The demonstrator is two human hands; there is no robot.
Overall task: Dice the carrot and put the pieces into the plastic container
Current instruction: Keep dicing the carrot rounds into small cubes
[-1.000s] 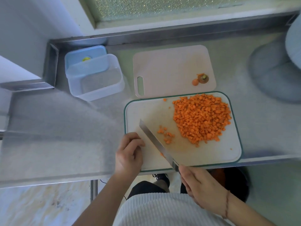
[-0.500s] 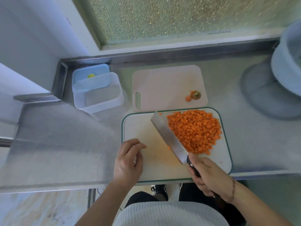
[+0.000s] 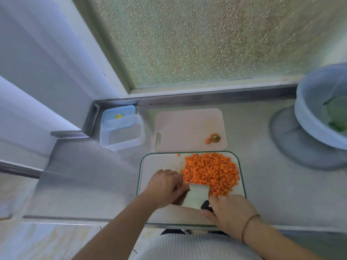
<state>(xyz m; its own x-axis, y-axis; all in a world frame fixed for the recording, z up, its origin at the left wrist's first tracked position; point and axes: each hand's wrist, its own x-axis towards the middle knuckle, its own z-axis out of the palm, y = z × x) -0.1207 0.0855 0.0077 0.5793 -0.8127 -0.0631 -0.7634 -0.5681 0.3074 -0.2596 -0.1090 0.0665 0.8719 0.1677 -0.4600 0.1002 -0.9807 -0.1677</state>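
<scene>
At the near edge of the steel worktop [image 3: 78, 184], on the green-rimmed white cutting board [image 3: 161, 162], the right hand [image 3: 231, 212] is curled round the black handle of the broad steel knife [image 3: 197, 197], whose blade lies nearly flat with its far edge at the foot of the heap of small orange carrot dice [image 3: 211, 172]. The left hand [image 3: 166, 184] rests beside the blade, fingers lightly bent at the left flank of the heap; whether it holds any dice I cannot tell. Judging from this, the scoop is about to start, and the risks are plain: fingertips sit close to the blade's edge, dice could roll off the board's far or right rim as the heap is pushed, and a loaded blade must travel well to the left, so pieces may drop on the way. Beyond lies a pale pink cutting board [image 3: 189, 128] bearing the carrot stub [image 3: 214, 138]. The clear rectangular plastic container [image 3: 122, 134] stands in the far left corner, with no dice in it, against its blue lid [image 3: 120, 114]. A grey basin [image 3: 319, 109] stands at right; frosted glass [image 3: 206, 38] closes the back
</scene>
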